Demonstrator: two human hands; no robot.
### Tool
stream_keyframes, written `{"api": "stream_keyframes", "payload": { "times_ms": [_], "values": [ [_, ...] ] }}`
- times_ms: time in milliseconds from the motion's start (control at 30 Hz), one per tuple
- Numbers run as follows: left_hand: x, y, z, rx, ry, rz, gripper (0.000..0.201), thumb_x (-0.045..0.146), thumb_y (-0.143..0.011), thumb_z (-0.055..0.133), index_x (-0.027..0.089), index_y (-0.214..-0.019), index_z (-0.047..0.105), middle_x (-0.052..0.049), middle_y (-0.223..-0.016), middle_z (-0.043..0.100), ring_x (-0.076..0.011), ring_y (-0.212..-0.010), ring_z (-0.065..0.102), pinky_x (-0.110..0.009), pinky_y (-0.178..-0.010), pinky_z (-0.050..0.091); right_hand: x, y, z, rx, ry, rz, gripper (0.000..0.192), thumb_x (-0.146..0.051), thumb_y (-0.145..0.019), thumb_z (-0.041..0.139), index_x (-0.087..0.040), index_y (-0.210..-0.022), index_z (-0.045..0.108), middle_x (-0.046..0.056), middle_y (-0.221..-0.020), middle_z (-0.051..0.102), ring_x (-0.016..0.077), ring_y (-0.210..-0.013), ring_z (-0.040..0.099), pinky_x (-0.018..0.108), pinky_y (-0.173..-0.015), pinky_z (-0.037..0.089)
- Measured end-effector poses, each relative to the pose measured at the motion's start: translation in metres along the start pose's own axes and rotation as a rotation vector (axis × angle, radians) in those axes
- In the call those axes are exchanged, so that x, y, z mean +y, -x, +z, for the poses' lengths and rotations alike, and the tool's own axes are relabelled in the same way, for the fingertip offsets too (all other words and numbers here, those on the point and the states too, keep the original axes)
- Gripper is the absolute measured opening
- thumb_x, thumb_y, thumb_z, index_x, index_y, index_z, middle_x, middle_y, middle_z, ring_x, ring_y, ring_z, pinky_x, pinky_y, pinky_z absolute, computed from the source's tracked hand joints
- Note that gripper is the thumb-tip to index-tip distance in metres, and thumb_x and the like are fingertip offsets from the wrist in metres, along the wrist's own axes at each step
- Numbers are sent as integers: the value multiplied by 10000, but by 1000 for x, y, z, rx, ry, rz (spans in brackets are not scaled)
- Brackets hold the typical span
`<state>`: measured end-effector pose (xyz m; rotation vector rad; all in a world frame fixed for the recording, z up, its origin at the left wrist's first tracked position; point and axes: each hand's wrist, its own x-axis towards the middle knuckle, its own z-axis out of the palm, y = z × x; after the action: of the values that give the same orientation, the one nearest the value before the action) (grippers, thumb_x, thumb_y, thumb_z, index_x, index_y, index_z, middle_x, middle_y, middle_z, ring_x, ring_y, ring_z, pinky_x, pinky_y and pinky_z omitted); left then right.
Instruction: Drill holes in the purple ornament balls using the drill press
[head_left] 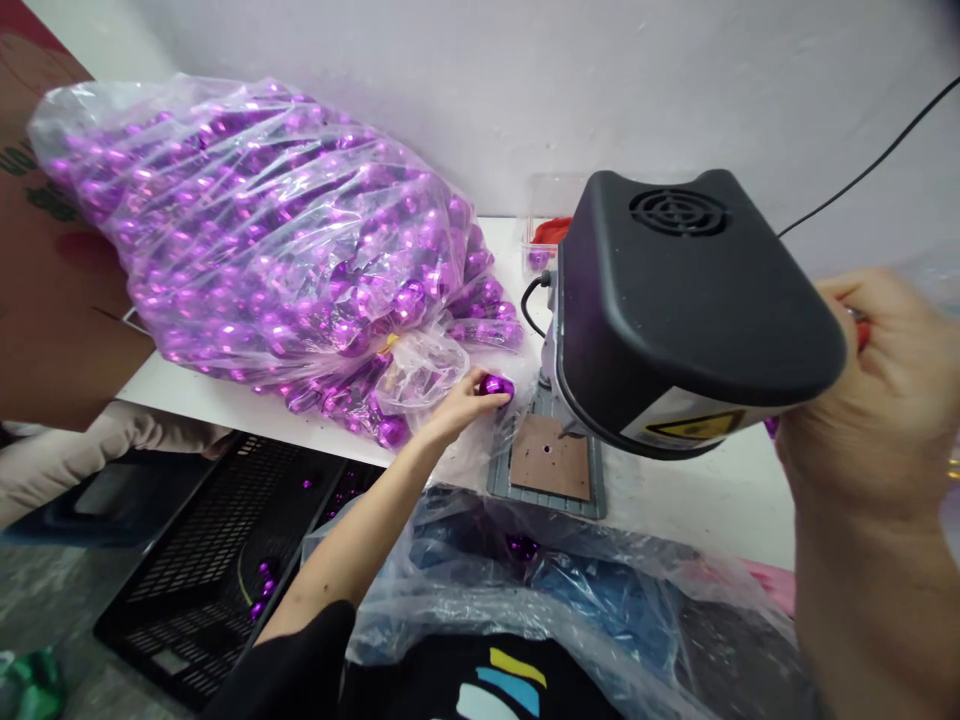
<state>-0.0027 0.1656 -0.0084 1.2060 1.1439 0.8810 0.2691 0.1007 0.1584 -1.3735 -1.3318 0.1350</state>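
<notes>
My left hand (472, 397) pinches a shiny purple bauble (496, 386) between thumb and fingers, just left of the machine's base. The machine looks like a small bench drill press (697, 290), with a black vented hood and a yellow warning label. On its grey grooved base (600, 500) lies a brown board (551, 457) with a small hole. Beside the hood's right side, my right hand (889, 380) is wrapped round a handle (862, 332), of which only a bit of red shows. The hood hides the tool end from me.
A large clear bag (285, 230) of purple baubles fills the left of the white table (720, 510). Behind the machine stands a clear container (536, 190) with something red. Below are a black crate (195, 560) and plastic sheeting (600, 590) over my lap. Another person's leg (97, 450) is at left.
</notes>
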Motion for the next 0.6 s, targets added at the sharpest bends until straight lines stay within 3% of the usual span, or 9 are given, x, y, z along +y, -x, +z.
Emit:
{"api": "stream_keyframes", "payload": {
  "times_ms": [133, 233, 300, 467, 600],
  "values": [
    [6, 46, -9, -139, 474, -149, 492, 286, -730, 863, 198, -1187, 704, -70, -1141, 704, -149, -883, 661, -260, -750, 533, -1, 0, 3, 37, 0, -22, 387, -480, -899, 642, -117, -765, 639, -25, -608, 469, -8, -563, 394, 139, -497, 289],
    [7, 66, -1, -209, 599, -169, 434, 414, -821, 808, 201, -1189, 716, -86, -1145, 722, -186, -935, 690, -293, -784, 548, -3, -1, 3, 33, 1, -18, 337, -422, -896, 653, -113, -763, 639, -26, -624, 473, -13, -580, 387, 138, -509, 288],
    [4, 71, 10, -195, 560, -149, 432, 461, -841, 791, 210, -1185, 719, -79, -1133, 731, -195, -957, 691, -299, -802, 539, -4, -1, 2, 18, 1, -14, 334, -423, -894, 655, -115, -767, 637, -26, -634, 475, -12, -584, 382, 140, -503, 286],
    [-15, 66, 35, -108, 257, 29, 514, 359, -769, 869, 215, -1232, 702, -77, -1224, 707, -233, -1134, 645, -366, -1022, 483, -4, -2, -1, -34, -10, -2, 441, -539, -901, 617, -117, -773, 627, -33, -607, 425, -3, -579, 352, 148, -499, 260],
    [-32, 58, 49, -57, 90, 198, 488, 369, -802, 833, 202, -1233, 679, -99, -1266, 672, -266, -1185, 622, -404, -1040, 495, -3, -3, -1, -58, -5, -20, 499, -597, -900, 589, -117, -763, 614, -35, -595, 400, -3, -565, 332, 151, -494, 242]
  ]
}}
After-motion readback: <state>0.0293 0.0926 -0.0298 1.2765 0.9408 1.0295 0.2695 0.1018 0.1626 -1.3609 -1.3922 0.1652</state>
